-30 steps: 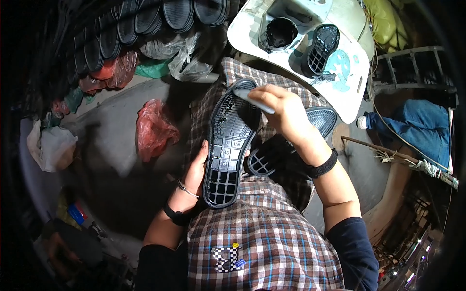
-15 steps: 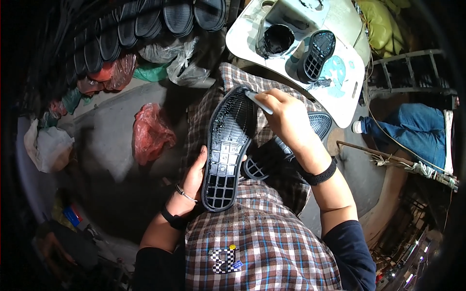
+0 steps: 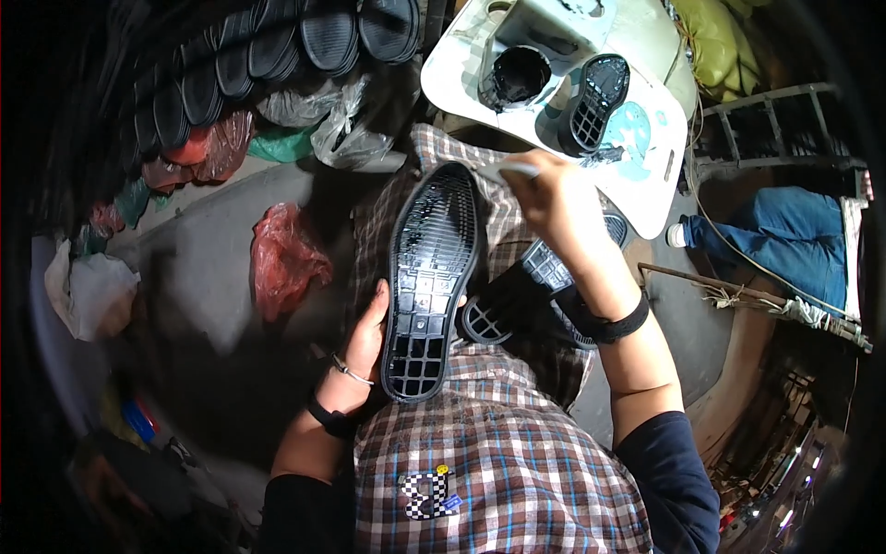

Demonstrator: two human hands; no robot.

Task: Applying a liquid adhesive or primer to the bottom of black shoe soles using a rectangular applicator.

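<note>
My left hand [image 3: 367, 337] grips a black shoe sole [image 3: 420, 314] by its edge, its inner face turned up above my lap. Wet, shiny black stuff coats part of the sole's upper half; the open grid at the heel end is nearest me. Just right of the toe end, my right hand [image 3: 554, 198] is closed around a pale-handled brush [image 3: 509, 170], somewhat blurred by motion and apart from the sole. More black soles [image 3: 546, 263] lie on my checked apron [image 3: 498, 452], partly hidden under my right forearm.
At the far right a white table [image 3: 660, 189] bears a container [image 3: 517, 78] with a dark, smeared opening and another coated sole [image 3: 595, 102]. Stacked soles [image 3: 328, 42] line the far left, above several plastic bags. A red bag [image 3: 288, 263] lies on the floor. Someone's jeans-clad leg [image 3: 784, 235] shows at right.
My right hand has lifted the brush off the sole's toe end and moved slightly right. The sole remains in my left hand, tilted a little differently, with more shine on it.
</note>
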